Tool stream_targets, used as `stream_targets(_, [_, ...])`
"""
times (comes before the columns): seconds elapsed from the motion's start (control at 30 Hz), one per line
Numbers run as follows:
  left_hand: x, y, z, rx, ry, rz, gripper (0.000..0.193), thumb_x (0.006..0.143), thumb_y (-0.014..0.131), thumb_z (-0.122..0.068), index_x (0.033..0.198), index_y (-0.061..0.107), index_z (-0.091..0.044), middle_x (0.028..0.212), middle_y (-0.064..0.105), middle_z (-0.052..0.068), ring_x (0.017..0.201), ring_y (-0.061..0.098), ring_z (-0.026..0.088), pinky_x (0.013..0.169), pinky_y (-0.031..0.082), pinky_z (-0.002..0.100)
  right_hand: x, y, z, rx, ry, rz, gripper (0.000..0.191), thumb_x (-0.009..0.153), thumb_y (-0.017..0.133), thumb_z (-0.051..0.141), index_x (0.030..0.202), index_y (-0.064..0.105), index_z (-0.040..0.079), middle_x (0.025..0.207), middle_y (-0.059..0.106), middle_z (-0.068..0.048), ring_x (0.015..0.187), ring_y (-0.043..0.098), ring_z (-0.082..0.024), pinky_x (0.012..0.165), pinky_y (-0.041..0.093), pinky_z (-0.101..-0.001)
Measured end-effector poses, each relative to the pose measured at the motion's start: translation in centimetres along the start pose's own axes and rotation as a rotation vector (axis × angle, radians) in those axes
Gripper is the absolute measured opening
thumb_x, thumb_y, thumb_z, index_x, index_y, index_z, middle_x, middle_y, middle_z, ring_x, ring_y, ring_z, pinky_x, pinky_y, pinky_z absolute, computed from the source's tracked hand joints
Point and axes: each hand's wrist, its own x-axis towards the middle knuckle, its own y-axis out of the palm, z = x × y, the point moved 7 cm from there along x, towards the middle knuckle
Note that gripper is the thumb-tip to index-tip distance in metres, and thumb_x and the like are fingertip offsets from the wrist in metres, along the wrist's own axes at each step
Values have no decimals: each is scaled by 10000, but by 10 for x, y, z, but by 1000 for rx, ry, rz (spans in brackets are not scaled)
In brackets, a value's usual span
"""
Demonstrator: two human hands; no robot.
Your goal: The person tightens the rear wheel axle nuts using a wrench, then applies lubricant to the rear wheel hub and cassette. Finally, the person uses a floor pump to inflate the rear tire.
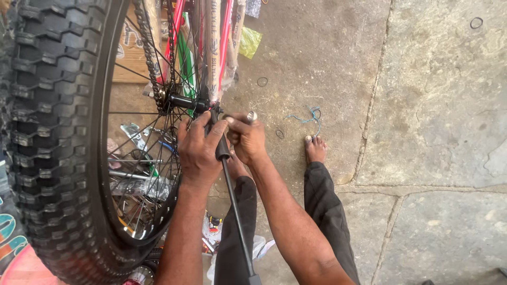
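Note:
A bicycle wheel with a knobby black tyre (50,132) fills the left side, its spokes running to a black hub (182,101). My left hand (198,150) presses against the hub end and a long black rod (235,211), likely a kickstand or stay, that slants down toward the bottom edge. My right hand (247,138) pinches a small silver part (251,116) beside the axle, fingertips meeting those of my left hand. The chain (153,58) climbs from the hub. The red frame tubes (224,37) are wrapped in packing.
My bare foot (315,149) and dark trouser legs rest on the stone-slab floor (433,105). Small black rubber rings (262,82) and a blue thread (311,116) lie on the slabs. Tools and wrappers (137,140) show through the spokes. A cardboard piece (132,53) lies behind the wheel.

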Motion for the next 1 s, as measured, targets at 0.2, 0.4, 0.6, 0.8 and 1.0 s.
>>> stream_targets(0.2, [-1,-1,1,-3,5,-1,333,891,766,-139,1213,707,-81,1241,627,192,1145,663,356,1094,438,615,10,12,0,73,13,18,81,890,720,-13,904,667,45,716,599,5,542,451,-53,454,308,-190])
stream_targets(0.4, [-1,0,1,-3,40,1,335,887,752,-80,1217,696,-67,1243,611,201,1124,661,363,1092,440,627,8,20,-4,168,-12,136,115,929,730,12,975,634,58,766,594,5,575,457,-46,468,312,-185])
stream_targets(0.6, [-4,2,2,-11,29,-3,322,883,763,-124,1191,696,-58,1239,612,213,1121,662,364,1081,433,632,4,-2,-9,-60,-163,-252,264,902,691,33,1162,665,-6,935,736,-83,751,707,-148,634,585,-249])
stream_targets(0.8, [-4,7,2,-16,11,-17,298,897,762,-162,1163,692,-46,1226,602,224,1085,688,332,1100,419,655,1,3,-3,-265,-261,-279,290,963,655,95,1216,708,-36,1013,757,-145,810,713,-145,682,587,-259])
stream_targets(1.0, [-4,7,4,8,-2,-33,244,927,750,-135,1161,708,-78,1232,608,207,1085,714,326,1118,433,642,-1,10,9,-634,-369,-221,251,920,703,117,1115,761,-31,933,763,-122,808,725,-127,682,609,-249])
